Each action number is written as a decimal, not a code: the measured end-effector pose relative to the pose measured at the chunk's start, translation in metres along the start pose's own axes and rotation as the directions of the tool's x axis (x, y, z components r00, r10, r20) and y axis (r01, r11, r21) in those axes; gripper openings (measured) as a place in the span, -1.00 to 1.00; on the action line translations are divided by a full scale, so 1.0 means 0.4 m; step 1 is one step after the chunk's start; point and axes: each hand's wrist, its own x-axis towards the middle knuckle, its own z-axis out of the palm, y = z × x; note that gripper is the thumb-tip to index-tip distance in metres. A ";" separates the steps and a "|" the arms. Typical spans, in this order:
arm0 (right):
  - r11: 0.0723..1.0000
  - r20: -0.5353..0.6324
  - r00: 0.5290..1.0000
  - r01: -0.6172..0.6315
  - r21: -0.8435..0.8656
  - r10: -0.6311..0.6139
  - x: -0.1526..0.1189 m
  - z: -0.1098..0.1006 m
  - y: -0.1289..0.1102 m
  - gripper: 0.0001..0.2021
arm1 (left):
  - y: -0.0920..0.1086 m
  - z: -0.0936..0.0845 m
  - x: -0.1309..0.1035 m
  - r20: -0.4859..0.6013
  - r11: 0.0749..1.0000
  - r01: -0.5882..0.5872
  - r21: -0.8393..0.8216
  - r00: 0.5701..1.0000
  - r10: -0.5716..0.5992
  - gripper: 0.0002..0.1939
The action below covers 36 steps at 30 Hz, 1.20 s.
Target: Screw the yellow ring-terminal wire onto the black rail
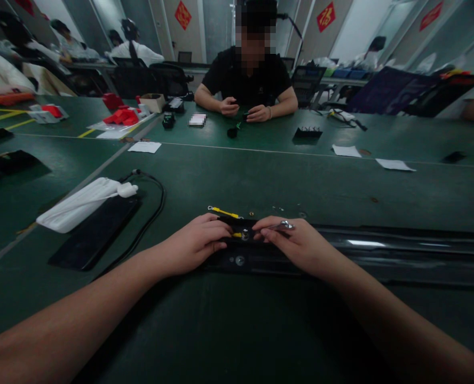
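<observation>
A long, glossy black rail (365, 245) lies across the green table in front of me. My left hand (203, 237) is closed around its left end, fingers beside a bolt with a nut (245, 234) where a yellow cable end shows. Between the fingers of my right hand (291, 237) is a small silver wrench (283, 226); its inner end is hidden at the rail. A second round fastener (240, 261) sits on the rail's near side. Just behind the rail lie a yellow cable with ring lugs (224, 212) and a small brass-coloured nut or washer (252, 214).
To the left are a white power bank (83, 205), a dark phone (95, 232) and a black cable (155, 210). Across the table (237, 170) sits a person in black (249, 80), handling small parts. Paper slips (144, 146) and red parts (121, 116) lie farther back.
</observation>
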 end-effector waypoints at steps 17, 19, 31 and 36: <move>1.000 -0.006 1.000 0.018 0.007 -0.018 -0.002 -0.002 -0.001 -0.78 | 0.005 -0.002 0.001 0.001 1.000 0.006 0.006 1.000 -0.006 -0.81; 1.000 -0.009 1.000 0.018 -0.004 -0.018 -0.001 -0.003 -0.002 -0.78 | 0.006 -0.003 0.001 0.006 1.000 0.009 0.005 1.000 -0.009 -0.81; 1.000 -0.003 1.000 0.008 -0.004 -0.008 -0.001 0.000 0.000 -0.77 | 0.003 -0.001 0.000 -0.014 1.000 0.000 0.004 1.000 0.000 -0.81; 1.000 0.027 1.000 -0.005 0.012 0.005 0.000 -0.002 -0.002 -0.78 | 0.006 -0.002 0.000 -0.003 1.000 0.008 0.009 1.000 -0.007 -0.81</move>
